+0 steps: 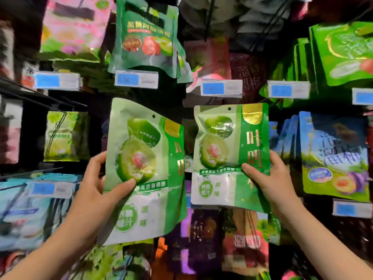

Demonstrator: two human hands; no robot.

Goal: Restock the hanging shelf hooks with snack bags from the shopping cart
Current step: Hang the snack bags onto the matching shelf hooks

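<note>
The step in hand is the hanging itself: 2 matching pale-green snack bags are up in front of the display, neither yet on a hook. The left hand (94, 178) grips the left snack bag (145, 168) at its left edge, thumb laid across the printed front and fingers hidden behind it; this bag sits tilted, its top leaning away from the hand. The right hand (268, 178) grips the right snack bag (230, 156) at its right edge in the same way, thumb on the front, and holds it nearly upright. The 2 bags lie side by side between the hands, close together, though whether their edges touch I cannot tell. Each has 1 small punched hole near its top, well above the thumbs: the left hole (153, 116) and the right hole (229, 108). Above and between the hands hangs a price tag (221, 88), and a dark green bag (145, 37) hangs higher, above the left hand. The hook meant for these bags is not clearly visible among the blur, and the shopping cart is out of view. Next, I judge, 1 bag must be raised and its hole lined up with a hook tip, then pushed back; levelling the tilted left bag first would help.
</note>
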